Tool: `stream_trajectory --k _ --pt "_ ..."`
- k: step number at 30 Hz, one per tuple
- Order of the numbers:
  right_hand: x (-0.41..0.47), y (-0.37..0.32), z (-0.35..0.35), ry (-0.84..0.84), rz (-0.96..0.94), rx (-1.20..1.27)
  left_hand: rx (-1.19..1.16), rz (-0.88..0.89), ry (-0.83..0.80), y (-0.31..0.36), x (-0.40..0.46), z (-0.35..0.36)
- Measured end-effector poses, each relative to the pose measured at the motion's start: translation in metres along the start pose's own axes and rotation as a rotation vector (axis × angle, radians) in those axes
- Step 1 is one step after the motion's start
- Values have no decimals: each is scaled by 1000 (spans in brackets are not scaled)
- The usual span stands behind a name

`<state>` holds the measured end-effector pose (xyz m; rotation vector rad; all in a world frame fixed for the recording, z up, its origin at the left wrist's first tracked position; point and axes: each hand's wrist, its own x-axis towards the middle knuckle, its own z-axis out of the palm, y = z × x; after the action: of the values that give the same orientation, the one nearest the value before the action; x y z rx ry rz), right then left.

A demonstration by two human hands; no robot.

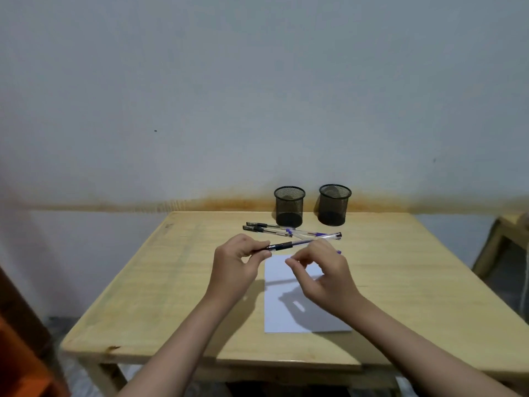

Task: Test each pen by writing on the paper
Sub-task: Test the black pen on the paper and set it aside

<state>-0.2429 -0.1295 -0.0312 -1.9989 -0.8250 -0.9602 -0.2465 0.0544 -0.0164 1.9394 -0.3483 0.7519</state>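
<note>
My left hand (pixel 237 260) pinches a clear pen with a black grip (pixel 297 242) at its left end. The pen hangs level above the table and reaches right to a black end. My right hand (pixel 320 275) is just below and in front of the pen's barrel, with curled fingers and thumb and forefinger tips close together. A small purple piece (pixel 339 252) shows at the hand's far edge; I cannot tell whether the hand holds it. A white sheet of paper (pixel 282 310) lies under both hands. Several more pens (pixel 269 229) lie behind them.
Two black mesh pen cups (pixel 289 206) (pixel 334 204) stand at the back of the wooden table (pixel 160 296), against the wall. A wooden stool or chair (pixel 503 245) is off the table's right side. Something orange-brown (pixel 20 353) sits at the lower left.
</note>
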Motion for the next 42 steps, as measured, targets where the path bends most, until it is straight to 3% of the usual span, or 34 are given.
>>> stream_trajectory --k 6,9,24,28,30,33,42 --pt "-3 -6 2 114 685 424 -64 -26 -24 11 -3 11" --pt "4 -12 2 160 823 603 -76 -18 -63 14 -5 14" --pt "12 -41 36 123 702 566 -63 -122 -153 3 6 -30" --pt "26 -21 22 422 735 563 91 -231 35 -37 4 -81" --pt "33 -2 7 488 781 558 211 -341 136 -63 -4 -118" --pt "30 1 19 398 852 572 342 -435 68 -85 -20 -129" --pt "10 -4 38 273 974 670 676 -438 -91 -129 -28 -107"
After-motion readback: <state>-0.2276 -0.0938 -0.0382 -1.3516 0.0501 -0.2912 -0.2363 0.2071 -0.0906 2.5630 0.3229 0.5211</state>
